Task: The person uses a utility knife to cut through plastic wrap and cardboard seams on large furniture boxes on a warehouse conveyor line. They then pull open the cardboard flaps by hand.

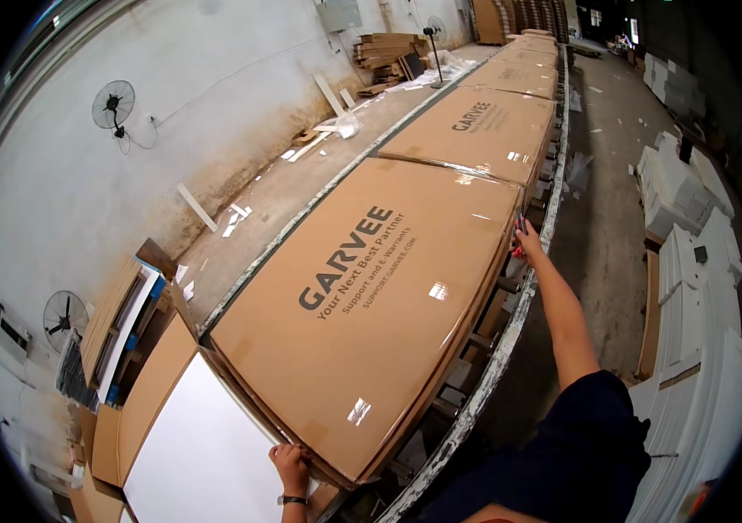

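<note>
A large sealed brown carton (345,322) with dark printing lies flat on a long roller conveyor (497,357). My left hand (291,469) is at its near left corner, fingers curled over the carton's edge. Beside that hand an open carton (157,375) holds a flat white panel (205,444). My right arm stretches forward along the carton's right side. My right hand (525,241) is closed around a small tool (519,251) with red and dark parts, at the carton's far right corner. Its exact kind is too small to tell.
More sealed cartons (484,122) line the conveyor ahead. White panels (694,288) are stacked on the right. At left stand leaning boards (118,327), wall fans (113,106) and a stained wall. Cardboard pieces (388,57) and scraps lie on the floor along the wall.
</note>
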The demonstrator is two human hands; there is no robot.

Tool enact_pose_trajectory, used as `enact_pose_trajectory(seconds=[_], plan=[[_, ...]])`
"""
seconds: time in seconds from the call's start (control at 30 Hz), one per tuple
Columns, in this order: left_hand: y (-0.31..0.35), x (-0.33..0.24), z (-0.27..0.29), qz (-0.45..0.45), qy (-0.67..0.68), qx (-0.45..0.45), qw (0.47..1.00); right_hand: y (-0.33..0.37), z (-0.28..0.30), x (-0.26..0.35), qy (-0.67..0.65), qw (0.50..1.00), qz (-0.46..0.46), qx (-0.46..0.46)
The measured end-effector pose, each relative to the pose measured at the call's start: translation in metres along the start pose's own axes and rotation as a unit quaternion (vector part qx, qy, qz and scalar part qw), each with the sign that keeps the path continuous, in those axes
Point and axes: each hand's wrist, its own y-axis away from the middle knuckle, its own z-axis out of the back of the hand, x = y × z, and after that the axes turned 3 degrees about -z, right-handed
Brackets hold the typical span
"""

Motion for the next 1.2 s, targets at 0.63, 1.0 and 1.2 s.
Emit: enact_pose_trajectory(seconds=[0.63,1.0,1.2], plan=[[-0.005,0.01,-0.001,-0.048,-0.047,0.021,0.998,0.318,-0.057,-0.019,0.125,0.923,-0.001,0.364],[0.013,0.005,0.006,-0.014,0.017,-0.184,0.983,0.654,-0.178,-0.08,0.04,0.903,-0.154,0.398],[0.016,0.023,0.006,-0.051,0.041,-0.158,0.985,0.67,-0.163,-0.102,0.217,0.898,-0.035,0.382]])
